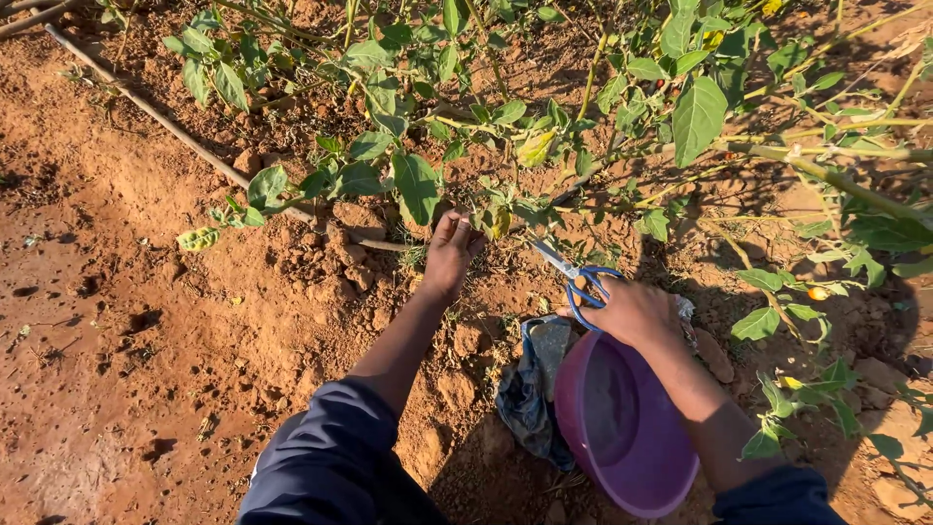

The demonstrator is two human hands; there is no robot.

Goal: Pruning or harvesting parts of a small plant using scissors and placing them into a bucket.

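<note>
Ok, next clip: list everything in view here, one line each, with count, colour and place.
scissors: one pair, blue handles, in the right hand
bowl: one, purple, under the right forearm
cloth: one, dark, on the soil left of the bowl
plants: several, green-leaved, across the top and right
small fruit: one, orange, at right
pipe: one, thin, dark, on the soil upper left
soil: red-brown, all around
left hand: reaching into the leaves
right hand: gripping the scissors

Low, warm sunlight from the left casts long shadows rightward; sharp focus, slight edge distortion.
</note>
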